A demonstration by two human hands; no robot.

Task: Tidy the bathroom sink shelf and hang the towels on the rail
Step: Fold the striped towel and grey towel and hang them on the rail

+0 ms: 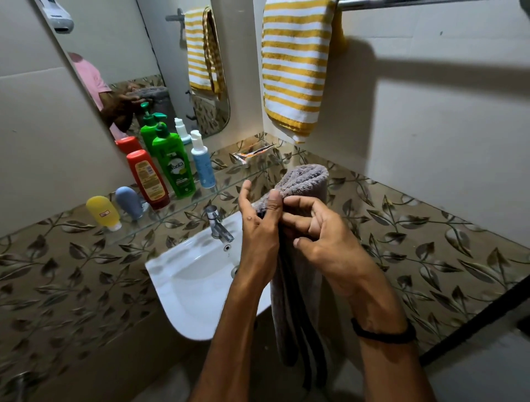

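Left hand [258, 229] and right hand [324, 238], grips clamped, are pinching the grey towel [307, 180] at its top; it is hanging vertically by the sink [195, 287], the rail [415, 3] lying far upper-right, nearer the right hand.

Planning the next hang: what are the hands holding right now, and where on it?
The grey towel, near its folded top: the left hand pinches it, and the right hand curls its fingers on it just below. The rest hangs down.

The grey towel [304, 180] is fluffy cloth; the striped towel [295, 71] looped terry. The shelf [226, 179] is clear glass, the sink [195, 287] glossy ceramic, the tap [219, 225] polished metal, the green bottle [173, 166] smooth plastic.
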